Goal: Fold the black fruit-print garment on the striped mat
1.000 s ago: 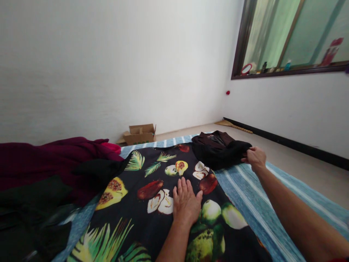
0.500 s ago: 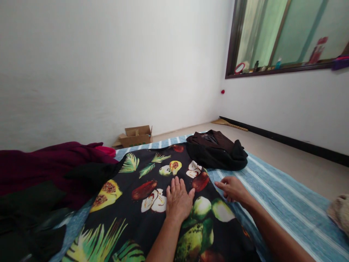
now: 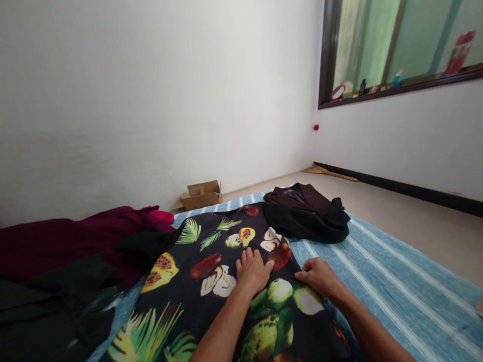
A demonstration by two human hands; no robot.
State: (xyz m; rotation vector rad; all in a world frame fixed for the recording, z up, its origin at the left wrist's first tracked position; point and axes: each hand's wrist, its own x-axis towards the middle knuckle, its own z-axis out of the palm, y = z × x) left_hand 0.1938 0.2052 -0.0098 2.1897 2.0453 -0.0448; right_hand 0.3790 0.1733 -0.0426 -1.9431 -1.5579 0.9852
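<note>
Your left hand (image 3: 252, 274): laid palm down, its fingers extended and slightly spread, the thumb out to the right — it presses on cloth and grips nothing you can see.
Your right hand (image 3: 320, 279): just right of the left thumb, fingers curled under, with thumb and forefinger meeting the cloth's right edge; you cannot tell whether they pinch it.
Fruit-print garment (image 3: 215, 241): black, patterned with papaya halves, coconut pieces and green leaves; it lies spread beneath your left fingers, reaching beyond their tips and back toward you.
Black sleeve (image 3: 302, 223): beyond your right fingers, running rightward from the garment's shoulder and bunched at its far end.
Brown collared garment (image 3: 313, 196): farther past your right fingertips, lying against the sleeve's far side.
Maroon cloth (image 3: 86, 239): heaped well to the left of your left fingers, with a bright pink piece (image 3: 162, 216) at its right end.
Dark green cloth (image 3: 71, 286): left of your left fingers too, nearer you than the maroon heap.
Blue striped sheet (image 3: 392, 271): under the clothes, showing widely to the right of your right fingers.
Cardboard box (image 3: 202, 200): open-topped, beyond your left fingertips and past the sheet's far edge.
Broom (image 3: 328, 174): on the floor (image 3: 400, 201), far beyond your right fingers.
</note>
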